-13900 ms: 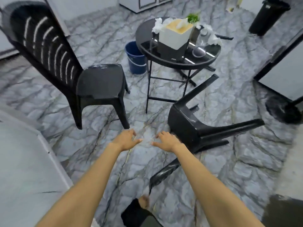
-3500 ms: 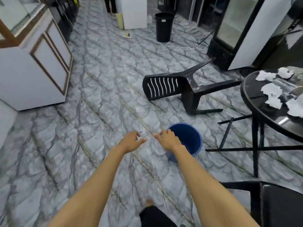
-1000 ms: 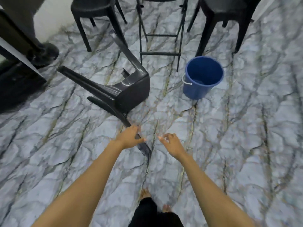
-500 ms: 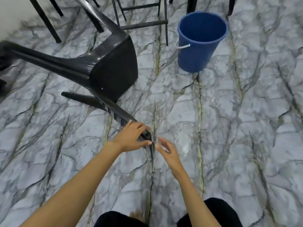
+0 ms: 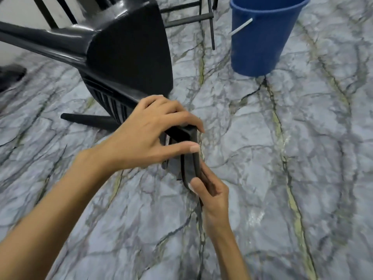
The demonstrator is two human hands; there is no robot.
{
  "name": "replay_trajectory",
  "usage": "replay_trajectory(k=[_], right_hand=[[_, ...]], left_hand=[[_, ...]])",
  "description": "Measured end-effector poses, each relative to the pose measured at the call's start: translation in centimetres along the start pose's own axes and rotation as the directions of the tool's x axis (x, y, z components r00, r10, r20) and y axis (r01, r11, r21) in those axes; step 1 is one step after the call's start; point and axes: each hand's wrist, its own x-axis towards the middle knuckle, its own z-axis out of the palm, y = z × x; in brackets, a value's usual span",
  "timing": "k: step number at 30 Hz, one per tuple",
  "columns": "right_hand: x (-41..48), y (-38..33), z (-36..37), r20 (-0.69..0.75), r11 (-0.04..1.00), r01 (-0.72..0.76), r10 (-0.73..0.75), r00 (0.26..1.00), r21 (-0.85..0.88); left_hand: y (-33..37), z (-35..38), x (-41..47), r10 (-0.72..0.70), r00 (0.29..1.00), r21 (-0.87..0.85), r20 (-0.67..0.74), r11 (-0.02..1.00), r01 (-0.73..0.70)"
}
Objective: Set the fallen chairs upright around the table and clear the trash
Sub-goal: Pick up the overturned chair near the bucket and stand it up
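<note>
Head view, looking down at a grey veined marble floor (image 5: 282, 178). A black plastic chair (image 5: 129, 55) lay tipped on its side in the upper left. Its seat stood on edge and its slatted backrest (image 5: 187, 158) stretched toward the person. One leg (image 5: 86, 119) lay flat along the floor, and another (image 5: 40, 41) reached out to the left edge of the frame, off the ground.

Both bare arms came in from the bottom and met at the backrest's top end, near the middle of the picture. The left grip (image 5: 145, 138) was curled over the top corner of the backrest, fingers hooked across the far side and the thumb laid straight along the near face. The right grip (image 5: 212, 195) sat just below it and pinched the backrest's rim, its thumb pressed on the near side and its fingers tucked behind. The two were close together but not touching.

A blue bucket (image 5: 260, 37) with a white handle stood upright on the floor at the upper right, well apart from the chair. Between chair and bucket, thin black metal bars (image 5: 210, 27) came down to the floor. A dark blurred shape (image 5: 10, 75) sat at the left edge; what it was could not be told.
</note>
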Motion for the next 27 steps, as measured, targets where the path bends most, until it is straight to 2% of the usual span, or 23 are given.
replay_trajectory(k=[4,7,15,21,27], right_hand=[[-0.1,-1.3,1.0,-0.075,1.0,0.017,-0.017,0.997,0.004],[0.4,-3.6,3.0,-0.092,1.0,0.005,-0.006,0.996,-0.006],[4.0,-18.3,16.1,-0.075,0.999,0.0,-0.003,0.997,-0.042],[7.7,-27.7,29.4,-0.106,0.96,-0.094,0.068,0.992,-0.264],[12.2,-33.7,41.7,-0.116,0.873,-0.183,0.146,0.982,-0.453]], left_hand=[[0.2,-1.0,0.4,0.007,0.998,0.002,0.068,1.0,-0.007],[0.0,-4.3,0.9,-0.025,0.996,-0.064,0.083,0.997,0.03],[-1.6,-23.5,1.2,-0.207,0.977,-0.294,0.051,0.932,0.213],[-5.6,-38.6,-0.5,-0.356,0.934,-0.403,0.011,0.854,0.33],[-12.3,-49.7,-2.4,-0.45,0.884,-0.487,0.122,0.749,0.449]])
